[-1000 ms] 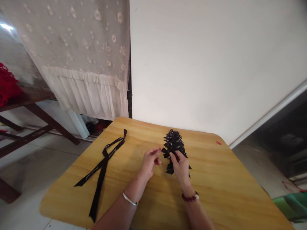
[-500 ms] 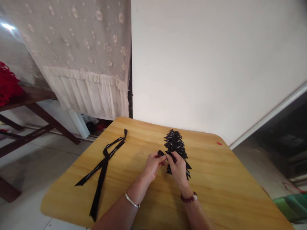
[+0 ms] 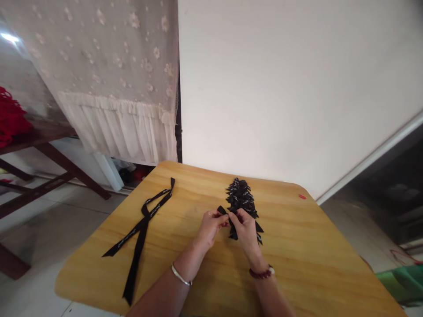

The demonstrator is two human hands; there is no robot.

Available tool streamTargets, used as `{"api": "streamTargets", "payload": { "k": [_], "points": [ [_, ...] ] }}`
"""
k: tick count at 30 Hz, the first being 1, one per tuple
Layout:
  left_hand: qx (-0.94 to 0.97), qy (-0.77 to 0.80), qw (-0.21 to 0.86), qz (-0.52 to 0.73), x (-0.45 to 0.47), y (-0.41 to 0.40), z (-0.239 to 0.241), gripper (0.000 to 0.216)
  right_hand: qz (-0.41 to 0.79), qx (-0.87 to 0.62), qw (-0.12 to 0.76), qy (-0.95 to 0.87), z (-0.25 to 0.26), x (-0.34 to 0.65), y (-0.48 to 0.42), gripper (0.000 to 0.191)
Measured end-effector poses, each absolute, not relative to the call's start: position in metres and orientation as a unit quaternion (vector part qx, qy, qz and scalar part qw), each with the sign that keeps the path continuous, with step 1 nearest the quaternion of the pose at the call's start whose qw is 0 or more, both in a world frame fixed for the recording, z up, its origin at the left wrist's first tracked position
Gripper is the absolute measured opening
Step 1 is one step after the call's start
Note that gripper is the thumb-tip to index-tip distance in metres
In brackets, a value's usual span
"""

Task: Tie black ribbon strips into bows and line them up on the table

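Observation:
My left hand [image 3: 211, 226] and my right hand [image 3: 246, 229] meet over the middle of the wooden table [image 3: 297, 264], fingers pinched together on a small black ribbon bow [image 3: 225, 212]. Just behind the hands lies a row of black ribbon bows [image 3: 241, 198], stacked one on another and running away from me. A few more bows peek out under my right hand. Long black ribbon strips [image 3: 142, 226] with pale lettering lie flat on the table's left side, apart from both hands.
A small red object [image 3: 301, 197] lies near the table's far right corner. A white wall stands right behind the table. A lace curtain [image 3: 109, 79] hangs at the left, above a dark wooden bench [image 3: 42, 145] with red material on it.
My left hand moved right to meet my right hand, and both closed on a black bow that the right hand had lifted from the row.

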State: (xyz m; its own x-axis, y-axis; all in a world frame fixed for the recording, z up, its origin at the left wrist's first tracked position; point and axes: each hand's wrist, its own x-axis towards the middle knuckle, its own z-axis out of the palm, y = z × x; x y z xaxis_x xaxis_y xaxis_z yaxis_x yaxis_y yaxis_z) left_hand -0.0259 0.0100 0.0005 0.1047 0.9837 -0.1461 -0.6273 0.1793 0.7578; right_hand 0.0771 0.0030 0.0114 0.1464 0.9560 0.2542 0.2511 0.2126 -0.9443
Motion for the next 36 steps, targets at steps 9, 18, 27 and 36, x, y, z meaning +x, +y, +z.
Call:
{"api": "streamTargets", "payload": {
  "k": [9,18,27,36],
  "points": [
    [0.234,0.427,0.659,0.573,-0.039,0.018,-0.002,0.023,0.452,-0.568,0.489,-0.484,0.022,0.082,-0.002,0.044],
    [0.244,0.435,0.647,0.576,-0.039,0.017,0.000,0.021,0.422,-0.521,0.450,-0.591,0.009,0.086,0.007,0.023],
    [0.183,0.360,0.729,0.553,-0.039,0.014,0.004,0.011,0.299,-0.562,0.423,-0.645,0.009,0.088,0.008,0.023],
    [0.243,0.373,0.729,0.520,-0.033,0.010,0.004,0.008,0.353,-0.522,0.491,-0.601,0.024,0.086,0.001,0.028]
  ]
}}
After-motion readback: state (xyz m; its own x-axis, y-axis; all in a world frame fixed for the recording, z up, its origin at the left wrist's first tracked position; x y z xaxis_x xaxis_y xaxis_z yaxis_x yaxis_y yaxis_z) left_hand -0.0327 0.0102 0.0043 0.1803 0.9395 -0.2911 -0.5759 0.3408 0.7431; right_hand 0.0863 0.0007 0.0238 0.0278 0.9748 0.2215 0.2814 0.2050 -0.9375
